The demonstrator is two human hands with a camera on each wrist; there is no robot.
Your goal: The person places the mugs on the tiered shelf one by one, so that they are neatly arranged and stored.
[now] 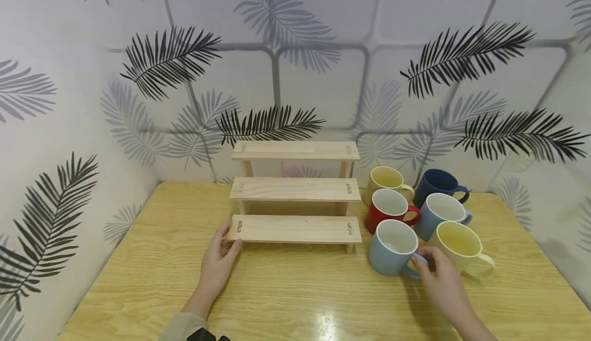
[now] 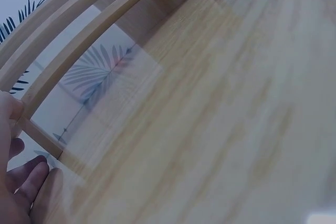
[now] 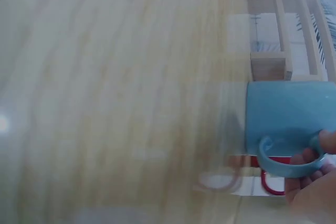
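Note:
A three-tier wooden step rack [image 1: 295, 228] stands at the back of the table. My left hand [image 1: 216, 266] holds the left end of its lowest board, the thumb at the front corner; in the left wrist view, the other fingers [image 2: 29, 179] curl beside the rack's leg. To the right, my right hand [image 1: 442, 279] pinches the handle of a light blue mug [image 1: 388, 256], which is upright with its white inside showing. The right wrist view shows the fingers around that handle [image 3: 289, 170]. Whether the mug's base touches the table cannot be told.
Behind the held mug stand a red mug [image 1: 376, 218] and a yellow mug [image 1: 373, 184]. Beside them are a dark blue mug [image 1: 425, 189], another light blue mug [image 1: 429, 223] and a pale yellow mug [image 1: 461, 261]. A leaf-patterned wall [image 1: 314, 89] closes off the wooden table's [image 1: 286, 300] back.

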